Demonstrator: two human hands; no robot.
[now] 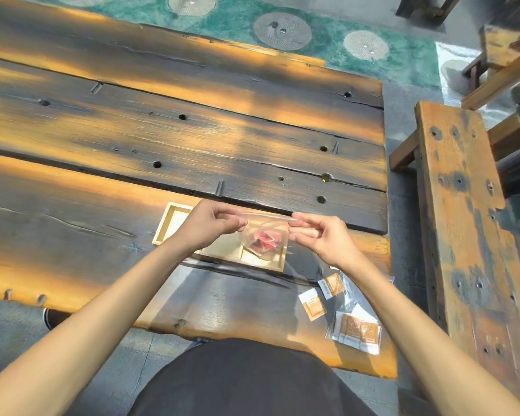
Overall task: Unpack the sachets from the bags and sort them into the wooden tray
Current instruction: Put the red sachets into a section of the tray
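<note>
Pinching the sealed top strip of a clear bag, the left hand and the right hand hold it up between them, one at each end of the strip; on each hand thumb and forefinger are closed on the plastic while the other fingers curl loosely; red sachets sit bunched in the bottom of the bag; the bag hangs just above the wooden tray, which lies on the table near its near edge, partly hidden by both hands; toward the table's near right corner lie two loose brown-and-white sachets and a second clear bag with more brown sachets inside, well apart from the tray; a wooden bench stands beside the table's right edge.
</note>
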